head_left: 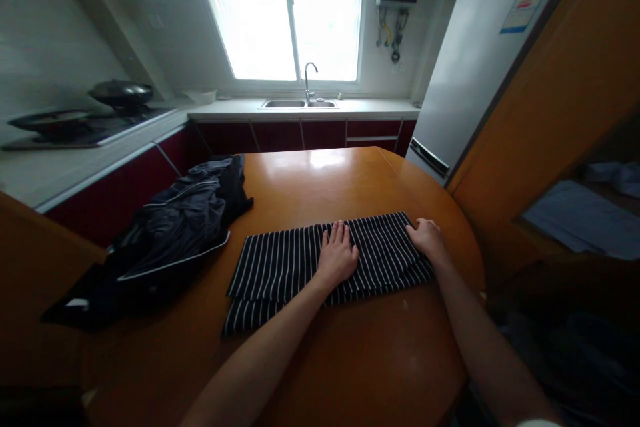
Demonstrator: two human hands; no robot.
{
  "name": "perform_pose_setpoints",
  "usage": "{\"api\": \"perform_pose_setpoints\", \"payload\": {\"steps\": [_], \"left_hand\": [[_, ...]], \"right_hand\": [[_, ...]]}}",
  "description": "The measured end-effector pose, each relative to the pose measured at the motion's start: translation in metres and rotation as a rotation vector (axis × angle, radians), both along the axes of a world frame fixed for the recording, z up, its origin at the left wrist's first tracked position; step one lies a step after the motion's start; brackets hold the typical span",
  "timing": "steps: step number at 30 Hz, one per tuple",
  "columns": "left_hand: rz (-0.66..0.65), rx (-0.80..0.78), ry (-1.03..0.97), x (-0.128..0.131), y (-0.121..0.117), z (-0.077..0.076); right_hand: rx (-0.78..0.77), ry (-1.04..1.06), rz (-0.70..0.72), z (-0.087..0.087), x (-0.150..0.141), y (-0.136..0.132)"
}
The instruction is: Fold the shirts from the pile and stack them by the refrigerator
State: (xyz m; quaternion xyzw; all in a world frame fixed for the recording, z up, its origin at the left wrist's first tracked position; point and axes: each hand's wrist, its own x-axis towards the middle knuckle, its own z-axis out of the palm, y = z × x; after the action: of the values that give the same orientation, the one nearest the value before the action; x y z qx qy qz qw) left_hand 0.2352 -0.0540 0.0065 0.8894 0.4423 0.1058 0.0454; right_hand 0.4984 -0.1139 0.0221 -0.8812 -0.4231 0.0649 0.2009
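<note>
A black cloth with white stripes (285, 263) lies folded in a long strip across the wooden table. Flat on its middle rests my left hand (338, 259), fingers stretched out. My right hand (426, 239) is at the cloth's right end, with its fingers curled in and pinching the edge there. Beneath the near left side, a lower layer of the striped cloth sticks out past the upper fold. The fabric looks slightly rumpled near the right end.
Dark clothing with white piping (185, 227) lies heaped on the left of the wooden table (320, 177). Beyond are a counter with a sink (285, 104) and a stove with a wok (120, 92). A fridge (465, 60) stands at the right.
</note>
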Motion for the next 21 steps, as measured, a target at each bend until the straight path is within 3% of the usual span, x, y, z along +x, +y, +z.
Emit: {"api": "perform_pose_setpoints", "payload": {"steps": [5, 11, 21], "left_hand": [[-0.006, -0.002, 0.001, 0.0, -0.001, 0.0], [-0.008, 0.006, -0.002, -0.001, -0.001, -0.001], [-0.021, 0.015, -0.006, -0.005, -0.012, -0.002]], "right_hand": [[0.063, 0.41, -0.01, 0.008, 0.022, -0.016], [-0.043, 0.708, -0.024, 0.026, 0.03, -0.018], [-0.071, 1.202, 0.252, 0.026, 0.029, -0.022]]}}
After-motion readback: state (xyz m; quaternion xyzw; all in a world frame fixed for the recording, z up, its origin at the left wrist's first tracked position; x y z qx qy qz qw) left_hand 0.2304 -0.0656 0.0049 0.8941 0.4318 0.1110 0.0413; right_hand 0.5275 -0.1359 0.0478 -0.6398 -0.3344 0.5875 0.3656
